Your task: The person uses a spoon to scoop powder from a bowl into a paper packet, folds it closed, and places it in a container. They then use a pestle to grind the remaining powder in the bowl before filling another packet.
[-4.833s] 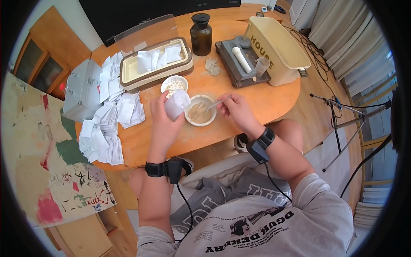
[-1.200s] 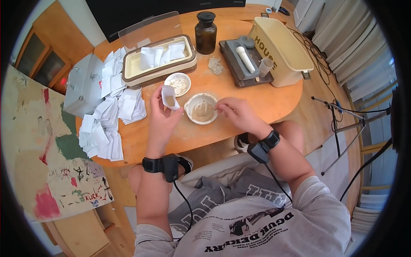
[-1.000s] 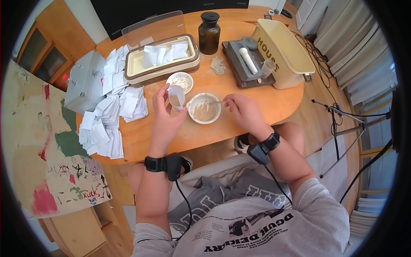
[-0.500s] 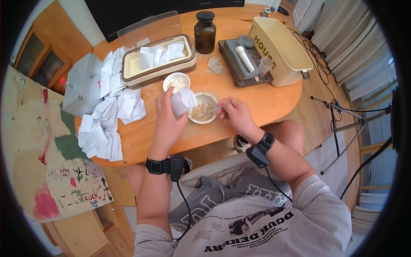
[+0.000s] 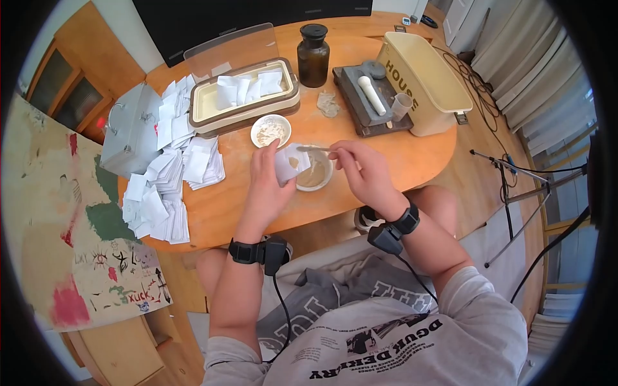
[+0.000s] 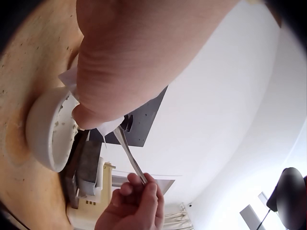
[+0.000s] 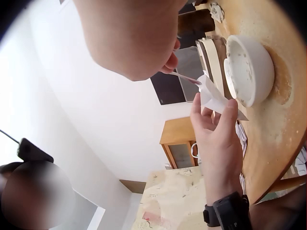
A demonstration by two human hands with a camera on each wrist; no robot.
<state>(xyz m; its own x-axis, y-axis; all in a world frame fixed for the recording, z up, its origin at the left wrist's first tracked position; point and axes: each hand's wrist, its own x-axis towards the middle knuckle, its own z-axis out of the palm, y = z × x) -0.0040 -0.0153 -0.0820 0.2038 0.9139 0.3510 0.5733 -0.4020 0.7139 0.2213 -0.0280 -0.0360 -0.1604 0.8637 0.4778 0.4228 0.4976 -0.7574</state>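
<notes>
My left hand point(image 5: 267, 183) pinches an open white paper packet point(image 5: 287, 168) at the left rim of a white bowl point(image 5: 320, 182) that has light brown powder in it. My right hand point(image 5: 367, 168) holds a metal spoon point(image 5: 315, 149), its tip at the packet's mouth, above the bowl. In the right wrist view the spoon point(image 7: 184, 76) reaches into the top of the paper packet point(image 7: 214, 98). A smaller white bowl point(image 5: 271, 130) with pale flakes stands just behind the left hand.
Piles of folded white packets point(image 5: 168, 168) lie at the left beside a metal case point(image 5: 131, 127). Behind are a cream tray box point(image 5: 248, 110) and a dark jar point(image 5: 313, 56). Rightward stand a grey scale point(image 5: 360, 106) with a pestle and cup, and a cream bin point(image 5: 428, 80).
The spoon has risen from the bowl to the packet's mouth. The left hand with the packet has moved slightly right and down, over the bowl's rim.
</notes>
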